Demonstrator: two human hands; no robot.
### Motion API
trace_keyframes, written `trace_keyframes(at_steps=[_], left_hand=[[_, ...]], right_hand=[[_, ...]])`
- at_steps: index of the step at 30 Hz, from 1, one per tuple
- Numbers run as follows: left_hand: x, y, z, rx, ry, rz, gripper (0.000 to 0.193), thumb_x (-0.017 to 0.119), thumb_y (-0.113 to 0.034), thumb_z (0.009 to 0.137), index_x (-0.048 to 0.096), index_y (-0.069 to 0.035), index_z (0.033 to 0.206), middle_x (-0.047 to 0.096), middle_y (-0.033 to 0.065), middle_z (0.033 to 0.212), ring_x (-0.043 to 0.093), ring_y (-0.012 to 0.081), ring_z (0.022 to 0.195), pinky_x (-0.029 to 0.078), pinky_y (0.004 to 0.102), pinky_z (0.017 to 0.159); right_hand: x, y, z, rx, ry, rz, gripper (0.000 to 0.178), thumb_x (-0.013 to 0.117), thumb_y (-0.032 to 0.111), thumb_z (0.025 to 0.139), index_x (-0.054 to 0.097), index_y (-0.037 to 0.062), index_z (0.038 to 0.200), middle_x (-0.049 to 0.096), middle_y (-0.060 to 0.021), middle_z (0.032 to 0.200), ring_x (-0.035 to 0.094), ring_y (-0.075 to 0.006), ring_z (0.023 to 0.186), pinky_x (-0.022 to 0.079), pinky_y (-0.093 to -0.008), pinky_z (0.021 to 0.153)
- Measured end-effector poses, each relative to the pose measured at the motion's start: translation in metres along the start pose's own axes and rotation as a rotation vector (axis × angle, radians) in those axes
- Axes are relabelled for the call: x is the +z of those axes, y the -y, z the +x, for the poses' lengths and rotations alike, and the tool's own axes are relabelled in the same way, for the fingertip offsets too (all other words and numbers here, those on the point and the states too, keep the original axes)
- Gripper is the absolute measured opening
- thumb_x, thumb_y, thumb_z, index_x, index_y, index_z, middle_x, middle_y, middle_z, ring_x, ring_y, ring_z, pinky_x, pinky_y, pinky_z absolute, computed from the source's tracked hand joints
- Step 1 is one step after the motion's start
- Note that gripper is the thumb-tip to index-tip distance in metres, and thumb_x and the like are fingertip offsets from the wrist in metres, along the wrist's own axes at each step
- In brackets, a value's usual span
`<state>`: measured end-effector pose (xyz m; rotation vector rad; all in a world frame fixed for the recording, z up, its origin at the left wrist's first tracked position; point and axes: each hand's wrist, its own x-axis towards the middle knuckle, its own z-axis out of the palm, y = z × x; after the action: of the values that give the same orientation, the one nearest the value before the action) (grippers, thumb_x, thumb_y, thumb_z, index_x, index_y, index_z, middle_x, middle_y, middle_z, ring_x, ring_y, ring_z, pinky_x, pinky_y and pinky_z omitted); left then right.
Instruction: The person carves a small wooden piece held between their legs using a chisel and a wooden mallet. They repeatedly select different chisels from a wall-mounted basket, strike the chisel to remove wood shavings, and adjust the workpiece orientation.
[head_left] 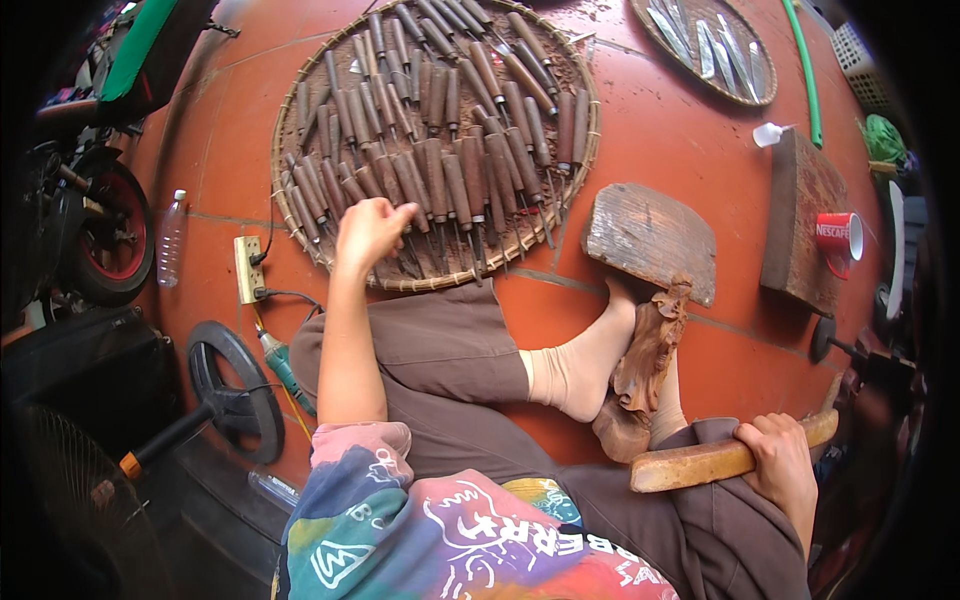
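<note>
A round woven tray (pixel 283 130) lies in front of me, crowded with wood-handled carving chisels (pixel 437 180). My left hand (pixel 372 235) is over the tray's near left part with its fingers curled in among the tools. Whatever those fingers hold is hidden under the hand. My right hand (pixel 783 460) is wrapped round a pale wooden mallet (pixel 695 468), long and club-shaped, which rests across my right thigh. Between my feet stands a carved brown wood piece (pixel 645 360), its upper end near a worn wooden slab (pixel 650 240).
At the far right, a smaller woven tray (pixel 768 85) holds several blades. A thick wooden block (pixel 800 215), a red cup (pixel 838 240) and a white bottle (pixel 768 134) stand to the right. On the left are a power strip (pixel 248 270), a green rotary tool (pixel 283 362) and a plastic bottle (pixel 172 240).
</note>
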<state>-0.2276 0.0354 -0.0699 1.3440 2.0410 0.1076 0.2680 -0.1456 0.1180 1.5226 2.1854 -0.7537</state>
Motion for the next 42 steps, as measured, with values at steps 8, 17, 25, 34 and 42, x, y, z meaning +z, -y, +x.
trace_keyframes(at_steps=[8, 17, 25, 34, 42], left_hand=[[0.020, -0.026, -0.021, 0.243, 0.578, -0.061, 0.045, 0.073, -0.043, 0.088, 0.063, -0.001, 0.073, 0.067, 0.0081, 0.061, 0.068, 0.0149, 0.056, 0.053, 0.0303, 0.053], [0.093, -0.069, -0.077, 0.542, 1.283, 0.154, 0.038, 0.078, -0.038, 0.083, 0.068, -0.001, 0.083, 0.073, 0.0086, 0.073, 0.072, 0.0165, 0.063, 0.057, 0.0303, 0.058], [0.117, -0.066, -0.084, 0.596, 1.318, 0.252, 0.032, 0.080, -0.031, 0.081, 0.067, -0.001, 0.081, 0.073, 0.0080, 0.070, 0.072, 0.0166, 0.061, 0.058, 0.0290, 0.057], [0.115, -0.069, -0.085, 0.555, 1.322, 0.277, 0.032, 0.079, -0.032, 0.082, 0.067, -0.001, 0.080, 0.073, 0.0081, 0.070, 0.072, 0.0167, 0.061, 0.058, 0.0295, 0.057], [0.113, -0.072, -0.085, 0.558, 1.305, 0.271, 0.033, 0.076, -0.033, 0.084, 0.067, -0.001, 0.083, 0.073, 0.0069, 0.070, 0.072, 0.0159, 0.061, 0.057, 0.0301, 0.057]], right_hand=[[-0.004, 0.005, -0.003, 0.053, -0.014, -0.009, 0.022, 0.068, 0.006, 0.060, 0.061, 0.0052, 0.081, 0.058, -0.0137, 0.074, 0.059, -0.0346, 0.076, 0.045, -0.0440, 0.073], [0.002, 0.003, -0.001, 0.100, 0.012, 0.027, 0.026, 0.070, 0.008, 0.061, 0.061, 0.0035, 0.085, 0.059, -0.0163, 0.077, 0.059, -0.0380, 0.080, 0.045, -0.0457, 0.076], [0.006, -0.002, -0.006, 0.093, 0.007, 0.007, 0.039, 0.072, 0.006, 0.060, 0.058, 0.0037, 0.096, 0.061, -0.0182, 0.087, 0.059, -0.0407, 0.090, 0.044, -0.0462, 0.081], [0.006, 0.000, -0.009, 0.147, 0.027, -0.006, 0.035, 0.068, 0.005, 0.055, 0.059, 0.0046, 0.089, 0.059, -0.0173, 0.081, 0.058, -0.0391, 0.086, 0.043, -0.0459, 0.077], [-0.007, 0.007, 0.004, 0.015, 0.008, -0.038, 0.026, 0.067, 0.003, 0.061, 0.062, 0.0098, 0.086, 0.054, -0.0092, 0.076, 0.055, -0.0303, 0.082, 0.041, -0.0399, 0.079]])
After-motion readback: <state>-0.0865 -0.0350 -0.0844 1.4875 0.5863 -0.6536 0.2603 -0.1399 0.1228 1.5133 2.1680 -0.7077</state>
